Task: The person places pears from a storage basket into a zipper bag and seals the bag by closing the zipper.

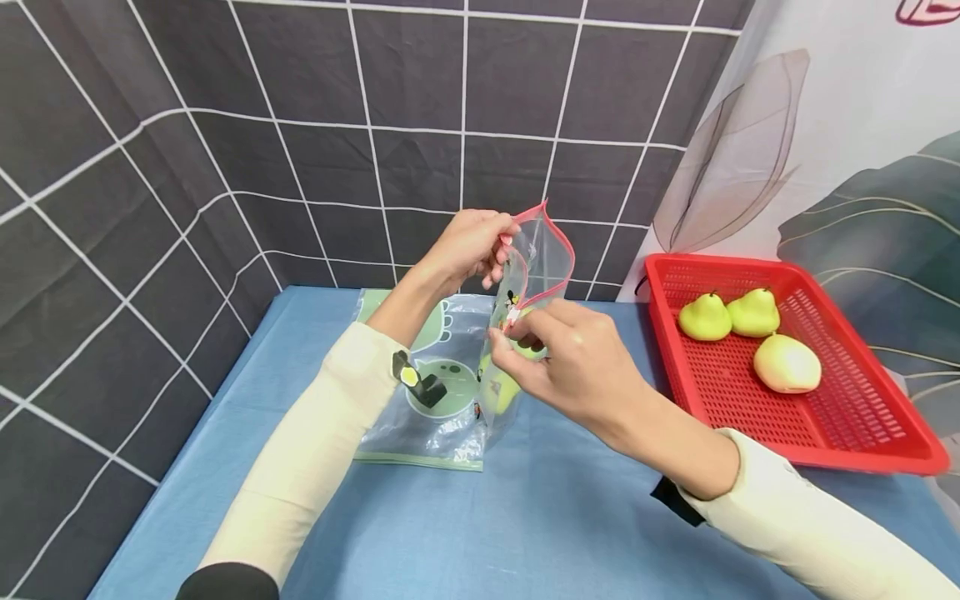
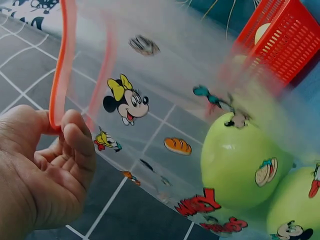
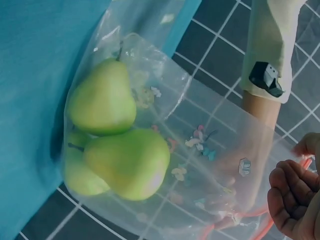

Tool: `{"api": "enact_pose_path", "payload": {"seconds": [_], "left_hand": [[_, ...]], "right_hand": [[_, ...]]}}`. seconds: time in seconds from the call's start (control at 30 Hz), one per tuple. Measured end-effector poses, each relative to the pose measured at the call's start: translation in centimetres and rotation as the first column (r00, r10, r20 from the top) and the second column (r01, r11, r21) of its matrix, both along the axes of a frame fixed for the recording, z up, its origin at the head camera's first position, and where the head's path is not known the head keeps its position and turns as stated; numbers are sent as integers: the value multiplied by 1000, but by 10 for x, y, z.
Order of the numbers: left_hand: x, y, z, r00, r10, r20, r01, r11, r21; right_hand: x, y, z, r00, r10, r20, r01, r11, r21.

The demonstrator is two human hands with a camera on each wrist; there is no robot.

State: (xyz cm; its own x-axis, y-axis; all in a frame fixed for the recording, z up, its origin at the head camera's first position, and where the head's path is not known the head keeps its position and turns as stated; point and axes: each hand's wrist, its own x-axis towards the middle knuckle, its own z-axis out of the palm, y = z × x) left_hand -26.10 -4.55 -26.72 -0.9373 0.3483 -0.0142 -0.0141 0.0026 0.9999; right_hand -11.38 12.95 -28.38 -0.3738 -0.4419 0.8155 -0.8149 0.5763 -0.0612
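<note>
A clear zip bag (image 1: 553,258) with a red rim and cartoon prints stands mouth up over the table. My left hand (image 1: 474,243) pinches its rim at the far corner; the left wrist view shows that thumb and finger on the red strip. At the near end, my right hand (image 1: 577,358) pinches the rim beside a small white slider (image 1: 513,316). The mouth gapes between both hands. Down in the bag lie green pears: one pear (image 3: 104,97) above another pear (image 3: 131,162), with a third partly hidden behind them.
A red plastic basket (image 1: 885,442) stands at the right, holding two green pears (image 1: 705,317) and a round pale-yellow fruit (image 1: 787,364). Another clear bag (image 1: 442,442) with green cartoon prints lies flat on the blue tablecloth (image 1: 570,517). Dark gridded cloth (image 1: 420,83) hangs behind.
</note>
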Motion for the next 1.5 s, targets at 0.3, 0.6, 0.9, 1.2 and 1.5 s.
{"api": "enact_pose_path", "payload": {"seconds": [0.3, 0.6, 0.9, 1.2, 1.5], "left_hand": [[-3, -4, 16, 996, 88, 8, -88, 980, 178], [18, -22, 23, 961, 269, 61, -275, 914, 298], [51, -21, 17, 906, 424, 8, -403, 855, 326], [65, -19, -8, 841, 537, -63, -485, 800, 353], [64, -21, -24, 829, 555, -76, -493, 787, 372]], "right_hand": [[-1, 26, 28, 991, -134, 5, 134, 988, -80], [-32, 45, 39, 915, -285, 285, 355, 904, -237], [-75, 38, 22, 856, -25, 516, 365, 737, -569], [-95, 15, -8, 860, 289, 420, 271, 439, -856], [-97, 9, -21, 834, 394, 386, 267, 323, -908]]}}
